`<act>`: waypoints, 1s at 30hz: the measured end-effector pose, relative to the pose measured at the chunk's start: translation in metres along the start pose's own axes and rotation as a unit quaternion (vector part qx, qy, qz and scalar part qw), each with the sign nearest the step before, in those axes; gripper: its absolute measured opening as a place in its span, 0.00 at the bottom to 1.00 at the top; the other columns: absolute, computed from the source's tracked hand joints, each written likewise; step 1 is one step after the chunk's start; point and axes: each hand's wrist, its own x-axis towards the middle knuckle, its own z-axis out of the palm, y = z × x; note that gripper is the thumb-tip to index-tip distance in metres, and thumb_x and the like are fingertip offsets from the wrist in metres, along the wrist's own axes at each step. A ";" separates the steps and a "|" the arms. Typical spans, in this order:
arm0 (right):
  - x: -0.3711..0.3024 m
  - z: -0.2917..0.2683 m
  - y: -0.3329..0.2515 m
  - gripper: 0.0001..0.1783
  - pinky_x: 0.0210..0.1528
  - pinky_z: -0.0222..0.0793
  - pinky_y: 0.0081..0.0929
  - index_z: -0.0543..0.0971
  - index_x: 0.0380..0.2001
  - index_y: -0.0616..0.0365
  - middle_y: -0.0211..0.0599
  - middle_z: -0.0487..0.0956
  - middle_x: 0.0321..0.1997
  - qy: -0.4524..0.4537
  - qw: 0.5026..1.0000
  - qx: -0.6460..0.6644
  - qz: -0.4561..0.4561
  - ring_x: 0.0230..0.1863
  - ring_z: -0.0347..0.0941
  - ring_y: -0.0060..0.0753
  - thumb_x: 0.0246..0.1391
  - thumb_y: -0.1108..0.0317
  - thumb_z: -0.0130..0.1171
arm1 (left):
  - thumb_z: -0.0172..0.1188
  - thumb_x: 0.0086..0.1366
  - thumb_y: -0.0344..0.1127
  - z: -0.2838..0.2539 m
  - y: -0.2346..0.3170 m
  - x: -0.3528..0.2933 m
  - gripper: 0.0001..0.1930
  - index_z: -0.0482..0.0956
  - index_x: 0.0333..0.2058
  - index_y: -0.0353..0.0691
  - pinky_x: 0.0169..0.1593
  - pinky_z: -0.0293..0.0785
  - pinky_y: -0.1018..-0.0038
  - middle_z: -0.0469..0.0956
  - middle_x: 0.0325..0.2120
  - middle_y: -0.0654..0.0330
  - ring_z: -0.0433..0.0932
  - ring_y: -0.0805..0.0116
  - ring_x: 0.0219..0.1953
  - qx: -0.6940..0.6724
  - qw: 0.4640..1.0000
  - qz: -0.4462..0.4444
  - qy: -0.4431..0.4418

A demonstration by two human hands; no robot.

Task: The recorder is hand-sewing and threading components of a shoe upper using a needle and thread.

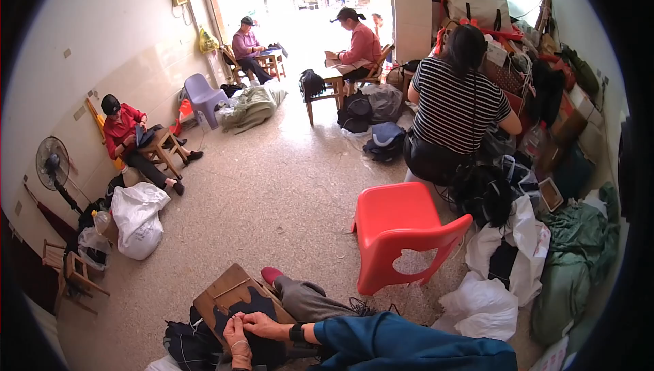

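Note:
My left hand [237, 341], with a thin band at its wrist, is closed with the fingertips pinched. My right hand [266, 326] meets it from the right, its fingers also pinched. A black watch [296, 332] sits on that wrist, below a blue sleeve [381, 340]. What the fingertips hold is too small to make out. Beneath both hands a piece of dark cloth [261, 305] lies on a brown wooden stool top [228, 284]. A thin strip [231, 288] rests across the wood. More dark cloth [191, 344] is bunched beside the stool, on the left.
A red plastic chair [398, 214] stands ahead to the right. White sacks [480, 303] and green bundles [575, 255] pile along the right wall. Several people sit working farther off, one in a striped shirt [463, 95]. A white sack [138, 218] and a fan [53, 163] stand left.

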 end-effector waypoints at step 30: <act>0.001 -0.002 0.016 0.11 0.39 0.71 0.28 0.80 0.35 0.65 0.35 0.82 0.31 0.027 1.000 0.007 0.007 0.35 0.75 0.25 0.59 0.66 0.58 | 0.64 0.60 0.58 -0.029 -0.020 -0.075 0.41 0.65 0.62 0.33 0.70 0.51 0.50 0.62 0.64 0.37 0.56 0.37 0.67 0.532 0.818 0.218 -0.004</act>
